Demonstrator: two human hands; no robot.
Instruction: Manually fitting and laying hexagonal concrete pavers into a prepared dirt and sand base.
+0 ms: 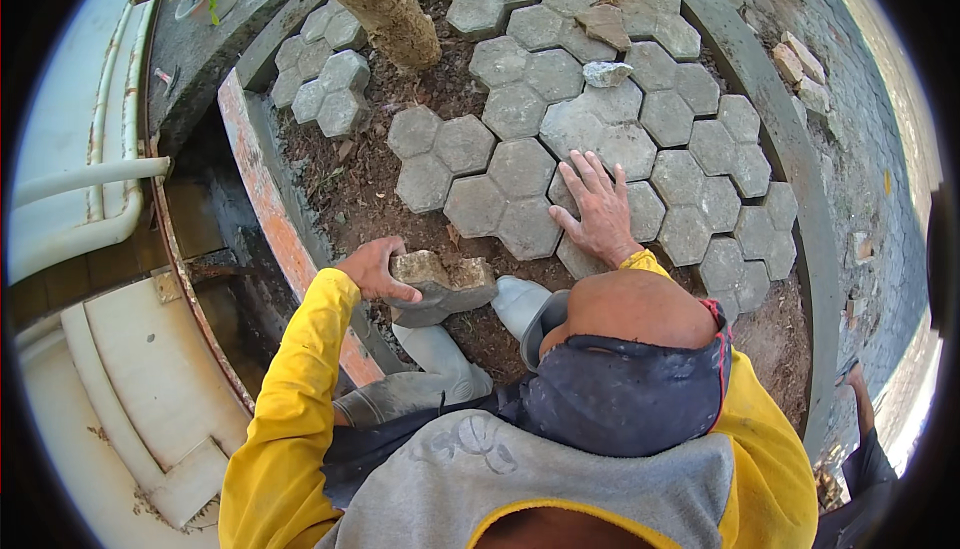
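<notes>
My left hand (375, 269) grips a thick concrete paver (445, 287) by its left end, held low over the soil (345, 199) beside my grey boots. My right hand (598, 207) lies spread, fingers apart, on the laid grey hexagon-cluster pavers (522, 184). Just beyond it, a pale broken stone (607, 75) rests on the pavers, with a browner chunk (605, 25) farther back. Bare dark soil shows between the paver groups and around my boots.
A tree trunk (385, 14) rises at the top. Concrete edgings (810, 209) border both sides; the left (265, 204) is orange-marked, beside a gap and white pipes (120, 234). Broken rubble (800, 64) lies right. Another person's bare foot (858, 389) shows lower right.
</notes>
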